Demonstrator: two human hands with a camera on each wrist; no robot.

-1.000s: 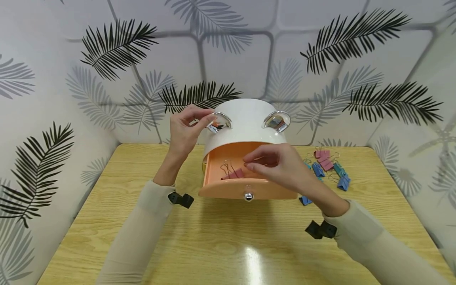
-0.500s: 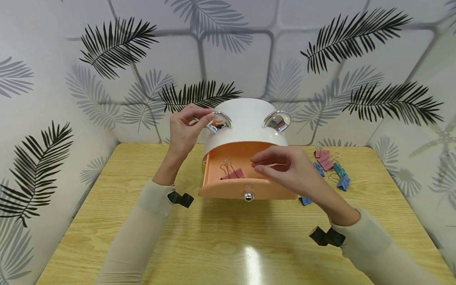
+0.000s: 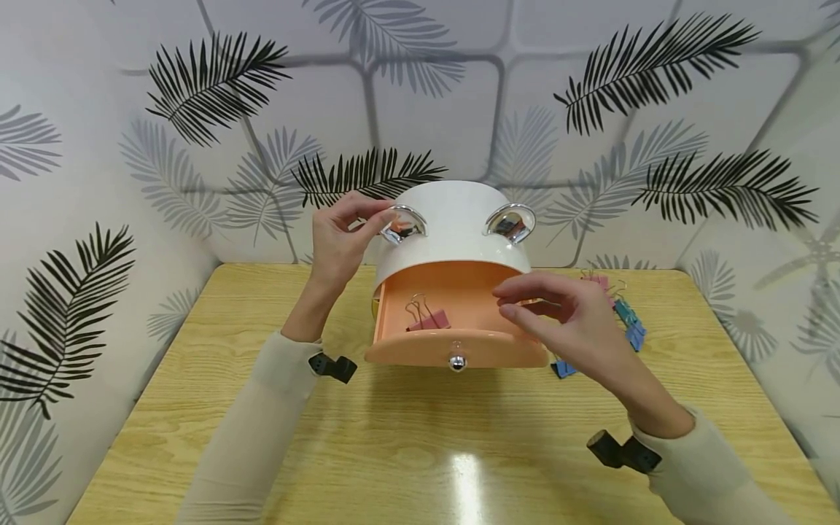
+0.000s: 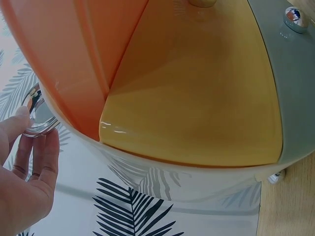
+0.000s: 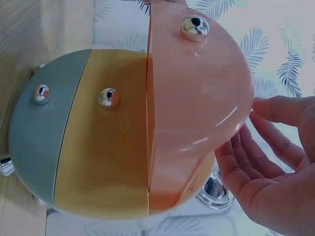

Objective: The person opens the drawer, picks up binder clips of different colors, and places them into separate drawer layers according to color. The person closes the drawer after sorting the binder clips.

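Note:
A rounded white desktop drawer box [image 3: 453, 222] stands at the back of the table, its top orange drawer [image 3: 410, 351] pulled out. Inside the drawer lies one pink binder clip [image 3: 429, 321], wire arms up. My left hand [image 3: 343, 237] pinches the silver ring handle [image 4: 43, 117] on the box's left side. My right hand [image 3: 567, 310] hovers at the drawer's right edge, fingers loosely bent and nothing between thumb and fingertips. In the right wrist view, its fingertips overlap the drawer front's curved edge.
Several pink, green and blue binder clips [image 3: 626, 317] lie on the table right of the box, partly behind my right hand. A blue clip [image 3: 563, 368] lies nearer the drawer. Below the orange drawer are a shut yellow drawer [image 4: 197, 93] and a grey-green one [image 5: 42, 128].
My right hand has drawn back to the right, from over the middle of the drawer to its right edge. The left hand and the pink binder clip have stayed in place.

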